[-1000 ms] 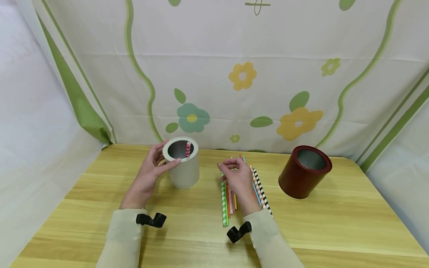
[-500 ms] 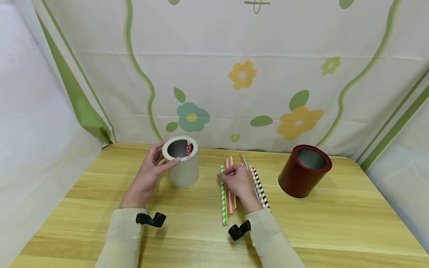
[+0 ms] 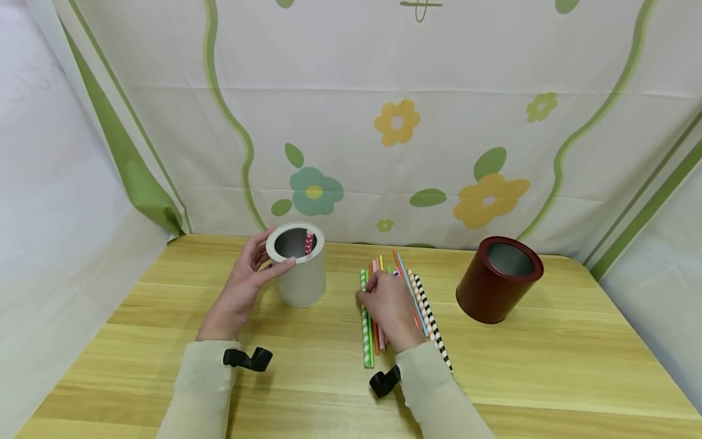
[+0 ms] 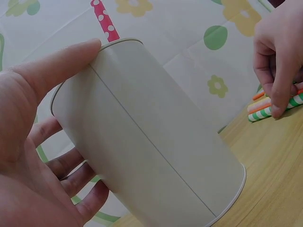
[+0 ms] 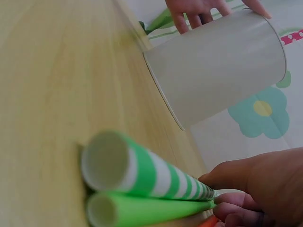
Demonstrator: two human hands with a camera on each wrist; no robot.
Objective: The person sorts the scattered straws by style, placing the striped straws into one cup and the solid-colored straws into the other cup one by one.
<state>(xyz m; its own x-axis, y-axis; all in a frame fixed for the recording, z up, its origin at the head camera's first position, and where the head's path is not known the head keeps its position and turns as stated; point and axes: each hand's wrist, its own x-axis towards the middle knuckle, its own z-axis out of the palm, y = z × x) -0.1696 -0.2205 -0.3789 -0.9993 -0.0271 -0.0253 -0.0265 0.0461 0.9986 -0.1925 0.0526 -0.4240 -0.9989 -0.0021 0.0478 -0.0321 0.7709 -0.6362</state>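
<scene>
My left hand [image 3: 237, 297] holds the white can [image 3: 303, 286] at its upper left side. Its thumb lies over the rim and its other fingers are along the far side. One red straw with white dots [image 3: 309, 242] leans inside the can and pokes above the rim in the left wrist view. My right hand [image 3: 390, 305] is over several loose paper straws on the table. Its thumb and curled fingers pinch the green-and-white striped straw [image 3: 365, 341] at the left of the bunch. A plain green straw [image 5: 142, 211] lies right beside it.
Orange, pink and yellow straws lie partly under my right hand. To its right are a blue straw [image 3: 403, 268] and a black-and-white striped straw [image 3: 433, 323]. A dark red can [image 3: 496, 292] stands at the right. A flowered cloth [image 3: 351, 122] hangs behind the table [image 3: 307, 378].
My right hand has moved slightly down and closer onto the straws, its fingers more curled. Some straws under it have shifted a little. My left hand and the white can have stayed put.
</scene>
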